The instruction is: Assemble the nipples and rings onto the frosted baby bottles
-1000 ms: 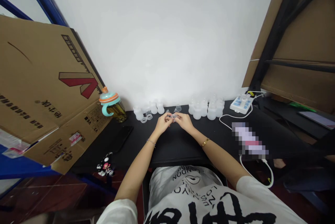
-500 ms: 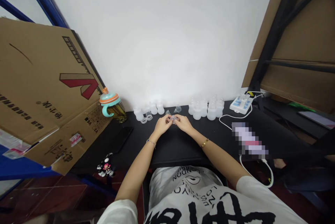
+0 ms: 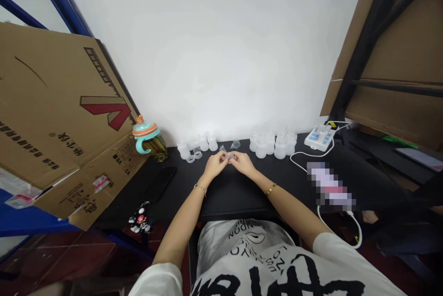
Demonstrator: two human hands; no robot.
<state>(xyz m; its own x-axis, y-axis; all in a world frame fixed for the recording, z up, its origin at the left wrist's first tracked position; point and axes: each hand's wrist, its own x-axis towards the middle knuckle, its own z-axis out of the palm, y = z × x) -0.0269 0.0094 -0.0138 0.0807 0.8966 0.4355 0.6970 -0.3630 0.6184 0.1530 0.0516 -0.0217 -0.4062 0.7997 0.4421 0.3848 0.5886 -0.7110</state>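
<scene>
Over the black table, my left hand [image 3: 216,162] and my right hand [image 3: 241,162] meet, pinching a small translucent bottle ring [image 3: 229,155] between thumbs and fingers. Part of the ring is hidden by the fingers, so whether anything sits inside it I cannot tell. Just beyond my hands lie two clear silicone nipples, one [image 3: 222,148] near my left fingertips and the other [image 3: 236,143] farther right. Two loose rings [image 3: 190,159] rest to the left, beside several small white bottles [image 3: 184,149]. Another group of bottles with clear nipple tops [image 3: 280,147] stands to the right.
A teal and orange lidded jug [image 3: 148,141] and a dark phone [image 3: 162,183] with a character charm [image 3: 140,218] are at the left, near a cardboard box [image 3: 62,116]. On the right are a white power strip [image 3: 320,137], a white cable and a blurred-out device [image 3: 330,184].
The view shifts very slightly. Both hands stay in place around the ring, with little visible movement of the fingers.
</scene>
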